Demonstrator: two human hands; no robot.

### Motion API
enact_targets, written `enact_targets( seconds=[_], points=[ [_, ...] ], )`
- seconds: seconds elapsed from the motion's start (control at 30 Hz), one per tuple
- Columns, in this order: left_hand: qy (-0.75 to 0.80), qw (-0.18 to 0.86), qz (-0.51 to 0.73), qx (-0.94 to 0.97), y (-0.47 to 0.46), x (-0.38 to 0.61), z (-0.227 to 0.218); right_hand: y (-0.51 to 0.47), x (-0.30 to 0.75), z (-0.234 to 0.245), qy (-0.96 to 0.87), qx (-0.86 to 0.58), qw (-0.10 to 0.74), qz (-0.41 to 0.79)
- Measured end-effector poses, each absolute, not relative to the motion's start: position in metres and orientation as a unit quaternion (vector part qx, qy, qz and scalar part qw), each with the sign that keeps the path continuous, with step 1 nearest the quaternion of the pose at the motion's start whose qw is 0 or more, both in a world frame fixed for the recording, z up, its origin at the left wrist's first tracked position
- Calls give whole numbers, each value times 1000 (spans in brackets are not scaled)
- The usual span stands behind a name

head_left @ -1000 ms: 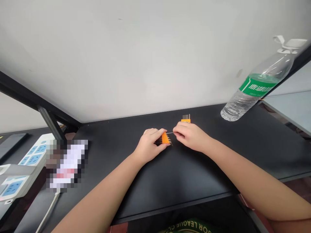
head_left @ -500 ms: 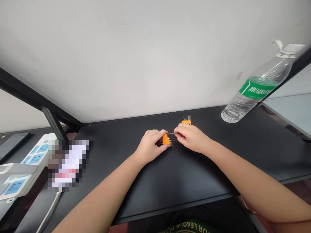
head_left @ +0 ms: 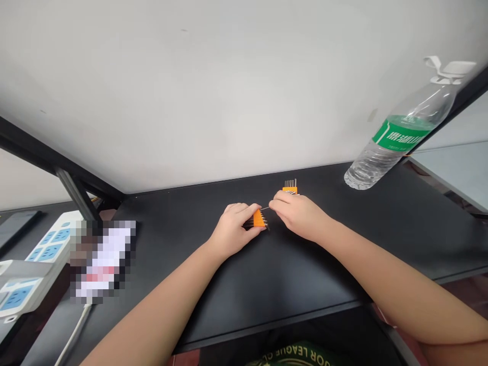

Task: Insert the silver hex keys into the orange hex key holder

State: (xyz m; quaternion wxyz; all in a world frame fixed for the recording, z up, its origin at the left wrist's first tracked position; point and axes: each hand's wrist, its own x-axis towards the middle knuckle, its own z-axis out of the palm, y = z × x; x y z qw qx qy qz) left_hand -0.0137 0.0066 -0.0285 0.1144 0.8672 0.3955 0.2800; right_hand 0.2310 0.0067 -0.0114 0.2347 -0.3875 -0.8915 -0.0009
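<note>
My left hand [head_left: 233,229] grips a small orange holder [head_left: 258,218] with several dark metal pins sticking out of it, held just above the black table [head_left: 290,274]. My right hand [head_left: 299,216] pinches one thin metal pin [head_left: 266,208] at the holder's upper edge, fingertips almost touching the holder. A second orange holder [head_left: 290,187] with several upright pins stands on the table just behind my right hand.
A clear water bottle [head_left: 400,134] with a green label stands at the table's far right. White power strips [head_left: 26,274] with blue sockets and a blurred object [head_left: 101,259] lie at the left. A white wall rises behind the table.
My right hand has moved slightly left, closer to the holder, so less of the thin pin shows between the hands. My left hand has stayed in place.
</note>
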Motion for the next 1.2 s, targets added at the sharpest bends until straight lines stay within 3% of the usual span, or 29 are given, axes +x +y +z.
enact_targets(
  seconds=[0.23,0.4,0.5,0.67,0.8,0.9,1.03,1.1,1.2],
  points=[
    [393,83,296,867,8,-13,-30,4,219,-16,-879,-352,318,55],
    [358,86,314,875,8,-12,-31,7,211,-20,-834,-312,409,198],
    [349,95,341,868,7,-12,-29,12,211,-21,-750,-335,454,345],
    [315,115,364,869,5,-11,-23,19,212,-28,-547,-341,399,653],
    [301,134,355,875,4,-11,-22,24,217,-31,-479,-333,336,739],
    [321,138,336,875,8,-16,-26,27,227,-24,-565,-394,334,644],
    [417,97,277,860,17,-22,-33,34,251,-9,-755,-518,340,212],
    [458,80,245,851,21,-24,-35,39,265,-5,-766,-571,279,99],
    [498,77,204,839,25,-26,-36,47,281,-6,-773,-614,144,65]
  ],
)
